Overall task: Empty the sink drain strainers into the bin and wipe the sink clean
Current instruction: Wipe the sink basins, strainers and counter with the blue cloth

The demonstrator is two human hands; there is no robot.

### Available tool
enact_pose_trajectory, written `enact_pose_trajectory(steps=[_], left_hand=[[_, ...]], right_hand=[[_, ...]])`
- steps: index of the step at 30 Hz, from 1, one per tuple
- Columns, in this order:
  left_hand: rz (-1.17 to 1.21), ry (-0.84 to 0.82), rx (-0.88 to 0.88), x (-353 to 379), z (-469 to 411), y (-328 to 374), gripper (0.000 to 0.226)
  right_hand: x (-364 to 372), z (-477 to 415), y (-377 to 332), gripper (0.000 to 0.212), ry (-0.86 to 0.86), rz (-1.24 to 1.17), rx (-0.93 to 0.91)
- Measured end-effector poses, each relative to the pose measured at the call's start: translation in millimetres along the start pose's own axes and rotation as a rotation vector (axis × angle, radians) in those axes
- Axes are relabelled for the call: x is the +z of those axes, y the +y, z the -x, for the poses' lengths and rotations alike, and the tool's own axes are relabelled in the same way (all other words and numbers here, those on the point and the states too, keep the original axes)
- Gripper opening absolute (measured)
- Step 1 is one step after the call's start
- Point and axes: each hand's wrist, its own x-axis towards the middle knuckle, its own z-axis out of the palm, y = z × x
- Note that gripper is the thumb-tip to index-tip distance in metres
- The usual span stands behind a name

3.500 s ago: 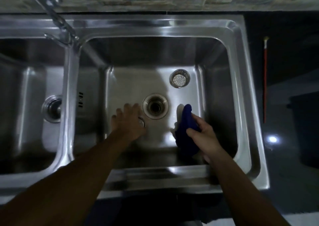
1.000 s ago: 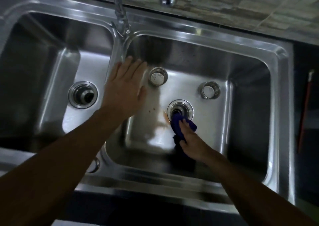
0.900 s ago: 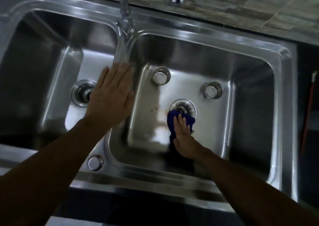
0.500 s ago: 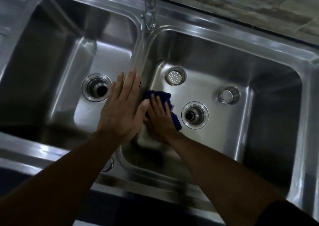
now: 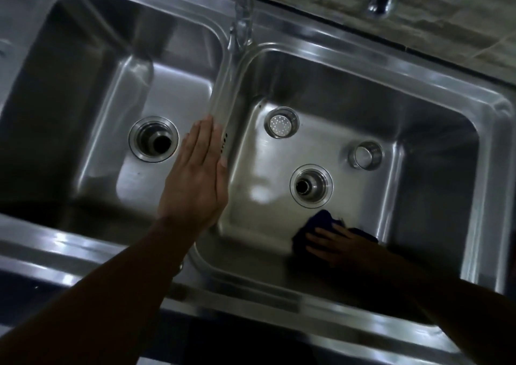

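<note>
Down in the right basin of the stainless double sink, the person's right hand lies flat with its fingers spread, pressing a dark blue cloth against the floor near the front wall, just in front of the open drain. The cloth bunches out past the fingertips on the left and shows again as a dark edge beyond the hand on the right. Two strainers stand loose on the same basin floor: a perforated one toward the back left corner, and a second cup-shaped one to the right of the drain, apart from each other and from the cloth. The left hand rests palm down, fingers straight and held together, on the divider between the basins. The left basin shows its own open drain. A chrome faucet rises from the back rim above the divider.
</note>
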Motion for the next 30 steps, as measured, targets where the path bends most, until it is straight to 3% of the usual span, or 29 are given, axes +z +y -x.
enact_pose_trajectory(steps=[5, 9, 12, 14, 18, 20, 22, 24, 27, 30], left_hand=[[-0.006, 0.002, -0.008, 2, 0, 0, 0.052], [0.010, -0.021, -0.029, 2, 1, -2, 0.054], [0.018, -0.051, -0.029, 2, 1, -2, 0.055], [0.038, -0.054, -0.033, 1, 0, -3, 0.055], [0.062, -0.040, -0.019, 2, 0, -4, 0.054], [0.058, -0.045, -0.018, 2, 0, -4, 0.054], [0.050, -0.054, -0.025, 1, 0, -4, 0.055], [0.039, -0.038, -0.023, 1, 0, -3, 0.054], [0.033, -0.005, 0.000, 2, 0, -4, 0.053], [0.033, 0.009, 0.023, 3, 0, -4, 0.053]], right_hand=[[-24, -54, -12, 0.068, 0.109, -0.061, -0.011], [-98, -159, -38, 0.060, 0.312, -0.406, 0.340], [-129, -200, -56, 0.070, 0.319, -0.564, 0.520], [-127, -201, -70, 0.073, 0.297, -0.554, 0.446], [-90, -157, -76, 0.071, 0.181, -0.399, 0.006], [-68, -125, -63, 0.064, 0.160, -0.388, -0.038], [-44, -84, -51, 0.061, 0.163, -0.296, 0.065], [-25, -35, -37, 0.055, 0.124, -0.262, 0.306], [-7, 22, -18, 0.062, -0.012, -0.416, 0.660], [-4, 21, -20, 0.078, -0.116, -0.576, 0.851]])
